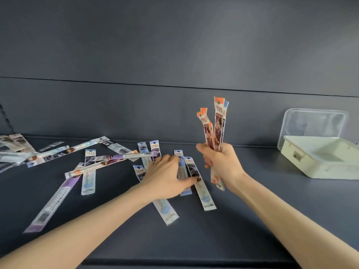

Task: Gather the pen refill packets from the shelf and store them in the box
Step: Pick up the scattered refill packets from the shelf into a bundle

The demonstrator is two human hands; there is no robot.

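From my remote seat I judge this to be mid-gathering: many pen refill packets lie loose on the dark shelf point(252, 206), and I can see none in the box. At the far left a small heap of packets point(13, 144) sits by the shelf's end. Nearer me a long purple packet point(52, 206) lies aslant, and beyond it is a crisscross of pale packets point(93, 162) overlapping one another. In the middle the left hand point(165, 175) lies palm down over a cluster of blue packets point(202, 193). Its fingers are spread and fairly straight, pressing on them, the thumb touching one and closed round none. Just to its right the right hand point(219, 164) is raised off the shelf, its fist wrapped round an upright bundle of orange-topped packets point(218, 121). Well apart, at the far right, stands the cream box point(318, 164), open, with its clear lid point(314, 123) leaning on the wall behind it. As I read it, the next move calls for the left hand to rake the blue packets together, get a fingertip under their flat, slick edges, lift them and feed them into the right hand's bundle.
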